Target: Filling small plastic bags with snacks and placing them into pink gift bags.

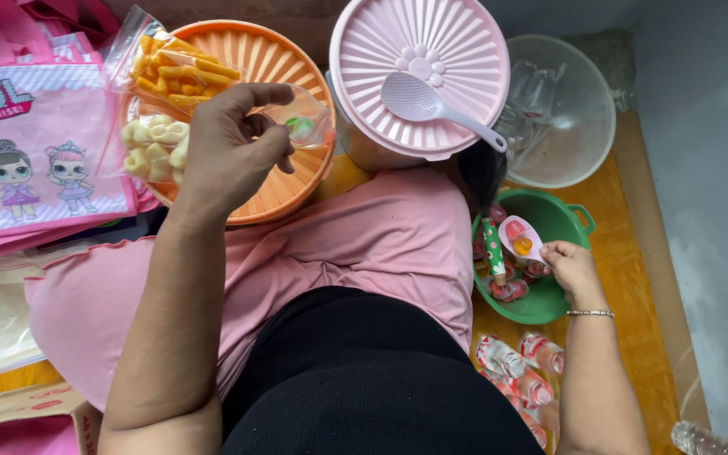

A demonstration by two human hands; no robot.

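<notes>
We keep the left hand [233, 147] pinched on the clear bag [301, 126] over the orange tray [284, 190]; right hand [570, 270], fingers closed on a jelly cup [521, 238], lifts cleanly from the green bowl [562, 221].

Glossy clear plastic bag [301, 126], ribbed orange plastic lid [284, 59]

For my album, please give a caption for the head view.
Left hand holds snack bags over orange tray; right hand reaches into green basin.
</notes>
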